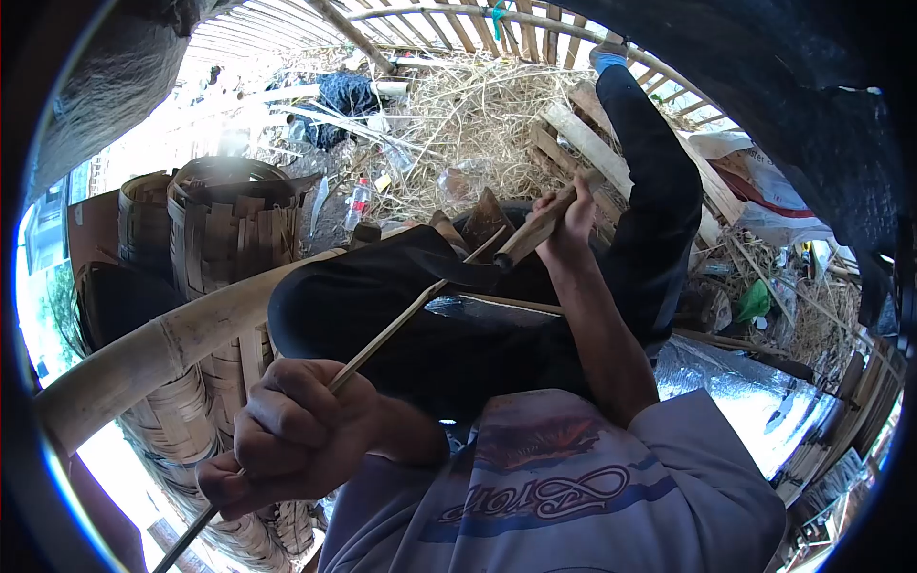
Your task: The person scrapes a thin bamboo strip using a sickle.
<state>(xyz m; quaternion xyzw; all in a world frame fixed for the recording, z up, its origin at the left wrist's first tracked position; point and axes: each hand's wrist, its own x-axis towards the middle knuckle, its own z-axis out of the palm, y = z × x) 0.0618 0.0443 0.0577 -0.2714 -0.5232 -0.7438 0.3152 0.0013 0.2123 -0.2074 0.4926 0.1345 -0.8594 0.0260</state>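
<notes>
A thin bamboo strip runs diagonally from the lower left up to the lap, and my left hand is closed around it. My right hand grips the wooden handle of a curved knife. The dark blade extends left from the handle over my legs and meets the strip near its upper part. Both knees, in black trousers, lie beneath the tool and strip.
A thick bamboo pole crosses the left side beside woven bamboo baskets. Straw, wood pieces and a plastic bottle litter the ground ahead. A slatted bamboo fence stands beyond.
</notes>
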